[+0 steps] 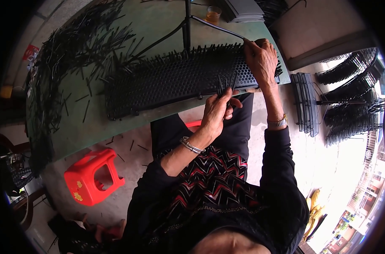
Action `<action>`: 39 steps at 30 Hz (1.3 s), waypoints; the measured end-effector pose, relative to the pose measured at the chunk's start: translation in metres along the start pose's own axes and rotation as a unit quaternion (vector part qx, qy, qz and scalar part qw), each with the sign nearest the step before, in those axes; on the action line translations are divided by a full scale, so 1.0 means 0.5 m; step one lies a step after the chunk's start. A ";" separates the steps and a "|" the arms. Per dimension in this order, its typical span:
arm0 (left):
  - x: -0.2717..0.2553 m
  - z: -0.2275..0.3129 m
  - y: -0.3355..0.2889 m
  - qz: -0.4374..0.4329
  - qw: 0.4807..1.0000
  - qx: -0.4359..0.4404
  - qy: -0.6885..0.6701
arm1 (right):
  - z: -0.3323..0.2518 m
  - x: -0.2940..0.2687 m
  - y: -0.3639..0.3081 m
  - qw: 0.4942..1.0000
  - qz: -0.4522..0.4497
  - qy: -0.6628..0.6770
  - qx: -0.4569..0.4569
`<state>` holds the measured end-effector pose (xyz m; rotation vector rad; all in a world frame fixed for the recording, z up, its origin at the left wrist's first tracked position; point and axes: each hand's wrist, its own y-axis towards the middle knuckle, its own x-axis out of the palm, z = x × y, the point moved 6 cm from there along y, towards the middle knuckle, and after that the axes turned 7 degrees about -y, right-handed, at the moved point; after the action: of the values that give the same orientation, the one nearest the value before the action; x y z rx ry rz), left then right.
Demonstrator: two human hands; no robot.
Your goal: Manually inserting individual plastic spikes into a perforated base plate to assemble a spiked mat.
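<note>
Across the near edge of the table lies a long black perforated panel [171,82] with rows of round holes. Thin black sticks [209,50] stand up along its far edge. My left hand [218,108], a silver bracelet on its wrist, is closed round a small bunch of black sticks [227,82] in front of the panel. Over the panel's right end, my right hand [262,59] has its fingers curled down at the far row of sticks. Whatever those fingertips pinch is hidden behind the hand.
Loose black sticks [78,51] lie heaped on the green table [74,127]. A black metal stand [187,29] rises behind the panel, near a glass of amber drink [213,15] and stacked grey sheets [243,10]. Below are a red stool [93,178] and, rightward, black mesh racks [304,103].
</note>
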<state>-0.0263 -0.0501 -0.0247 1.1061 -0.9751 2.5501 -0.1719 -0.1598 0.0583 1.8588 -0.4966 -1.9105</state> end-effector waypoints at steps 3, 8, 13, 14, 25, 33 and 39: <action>-0.001 -0.001 0.001 -0.013 1.000 0.003 -0.001 | 0.004 0.001 0.001 1.000 0.006 0.012 -0.001; 0.005 -0.001 0.004 -0.015 1.000 0.019 -0.002 | -0.004 0.002 0.006 0.999 -0.003 0.024 -0.026; 0.005 0.000 0.002 -0.013 1.000 0.008 -0.001 | 0.002 0.001 -0.001 1.000 -0.003 0.019 -0.001; 0.004 0.000 0.004 -0.011 1.000 0.010 -0.009 | 0.002 0.002 -0.007 1.000 -0.003 0.019 -0.001; 0.004 -0.001 0.005 -0.019 1.000 0.012 -0.002 | 0.010 0.013 0.000 0.999 -0.035 -0.018 0.007; -0.001 0.006 0.005 -0.014 1.000 0.021 -0.009 | 0.003 -0.040 -0.036 0.998 -0.011 0.045 0.044; 0.002 0.005 0.004 -0.027 1.000 0.004 0.016 | -0.040 -0.036 -0.117 0.823 -0.323 0.454 0.108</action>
<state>-0.0261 -0.0534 -0.0237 1.0748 -0.9165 2.5237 -0.1549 -0.1001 0.0416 3.0412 0.2958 -1.0051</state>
